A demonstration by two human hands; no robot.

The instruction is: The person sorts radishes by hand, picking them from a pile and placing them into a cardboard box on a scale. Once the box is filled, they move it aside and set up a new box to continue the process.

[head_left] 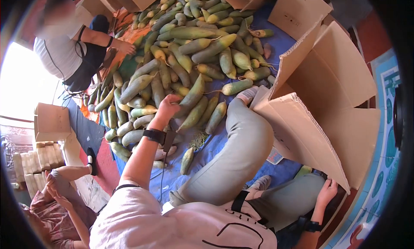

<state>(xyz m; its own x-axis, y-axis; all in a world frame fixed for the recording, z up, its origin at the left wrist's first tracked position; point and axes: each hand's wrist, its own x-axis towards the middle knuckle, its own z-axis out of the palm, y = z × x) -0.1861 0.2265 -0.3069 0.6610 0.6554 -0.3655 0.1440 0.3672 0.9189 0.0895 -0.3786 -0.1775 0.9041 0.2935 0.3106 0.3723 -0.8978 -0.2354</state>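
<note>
My left hand (169, 106) reaches into the near side of a big heap of green radishes (185, 33). Its fingers are curled against the lower end of one long green radish (192, 95), which slants up and away to the right. More radishes (197, 112) lie right beside it. On the far right, my right hand (329, 191) is closed at the lower edge of a large open cardboard box (302, 132), fingers bent at the flap. The box tilts toward me beside my legs, and the part of its inside that shows holds nothing.
A blue sheet (170, 184) lies under the heap. One small radish (187, 160) sits apart near my knee. A white scale (274, 156) is partly hidden under the box. A co-worker (64, 46) crouches at upper left; another person (60, 206) sits at lower left. More cartons (299, 12) stand behind.
</note>
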